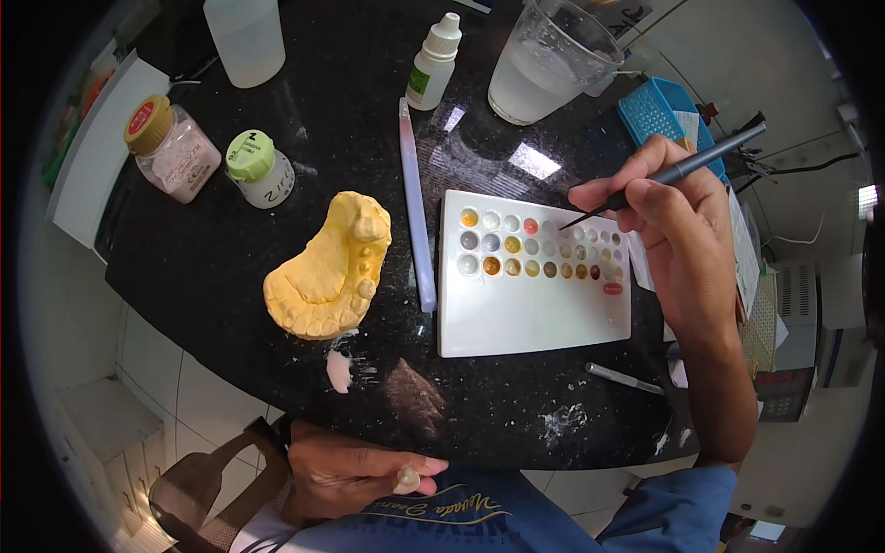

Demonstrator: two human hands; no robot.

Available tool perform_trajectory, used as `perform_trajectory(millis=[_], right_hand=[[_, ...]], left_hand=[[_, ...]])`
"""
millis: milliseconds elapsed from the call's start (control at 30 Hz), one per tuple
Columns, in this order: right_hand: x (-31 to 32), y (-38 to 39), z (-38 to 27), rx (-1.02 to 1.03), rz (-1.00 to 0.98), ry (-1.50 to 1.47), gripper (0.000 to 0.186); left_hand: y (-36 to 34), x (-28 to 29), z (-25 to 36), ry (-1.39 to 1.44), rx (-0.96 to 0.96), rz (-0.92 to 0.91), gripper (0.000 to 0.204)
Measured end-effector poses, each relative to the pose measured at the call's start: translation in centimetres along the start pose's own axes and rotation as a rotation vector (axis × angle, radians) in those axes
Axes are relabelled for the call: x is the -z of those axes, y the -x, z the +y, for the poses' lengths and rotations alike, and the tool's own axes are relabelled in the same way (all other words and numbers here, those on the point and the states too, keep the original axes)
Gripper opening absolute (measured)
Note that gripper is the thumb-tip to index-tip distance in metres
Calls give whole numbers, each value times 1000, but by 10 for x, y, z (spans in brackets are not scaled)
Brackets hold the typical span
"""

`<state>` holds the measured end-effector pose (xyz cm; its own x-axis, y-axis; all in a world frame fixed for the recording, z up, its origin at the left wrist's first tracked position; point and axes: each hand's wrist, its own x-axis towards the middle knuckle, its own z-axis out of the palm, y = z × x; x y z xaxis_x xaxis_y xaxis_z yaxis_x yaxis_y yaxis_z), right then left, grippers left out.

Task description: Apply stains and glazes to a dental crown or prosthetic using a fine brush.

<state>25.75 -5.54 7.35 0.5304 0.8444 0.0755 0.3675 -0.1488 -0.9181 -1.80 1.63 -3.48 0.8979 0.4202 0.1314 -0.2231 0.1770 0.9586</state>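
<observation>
My right hand (678, 217) grips a slim dark paintbrush (684, 169), its fine tip at the upper row of wells of a white ceramic palette (535, 318). The wells hold small amounts of yellow, brown, grey, white and red colour. Close to my body, at the table's front edge, my left hand (355, 468) pinches a small cream tooth-like piece, apparently a dental crown (406, 479), between thumb and fingers. Left of the palette sits a yellow plaster dental model (323, 272) with teeth along its curve. A long lilac stick-like tool (417, 207) lies between model and palette.
At the back stand a white dropper bottle (435, 64), a glass of cloudy liquid (544, 69) and a translucent container (245, 41). Two powder jars (175, 152) (261, 170) are at the left. A blue basket (659, 115) sits far right; a metal-handled tool (624, 378) lies near the front.
</observation>
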Motion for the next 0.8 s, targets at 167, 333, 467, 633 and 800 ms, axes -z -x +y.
perform_trajectory(millis=[167, 333, 467, 633, 800], right_hand=[[-7, 46, -25, 120, 124, -21, 18], [-24, 121, -31, 327, 75, -257, 24], [-62, 145, -2, 342, 87, -253, 25], [-88, 141, 13, 569, 59, -196, 24], [-92, 141, 11, 582, 82, -44, 25]], left_hand=[[-7, -9, -9, 36, 3, 246, 16], [-7, -12, -5, 58, 1, 250, 19], [-7, -9, -16, 91, -93, 140, 16], [-3, -16, -12, 83, -72, 264, 18], [-1, -11, -9, 41, -81, 196, 17]])
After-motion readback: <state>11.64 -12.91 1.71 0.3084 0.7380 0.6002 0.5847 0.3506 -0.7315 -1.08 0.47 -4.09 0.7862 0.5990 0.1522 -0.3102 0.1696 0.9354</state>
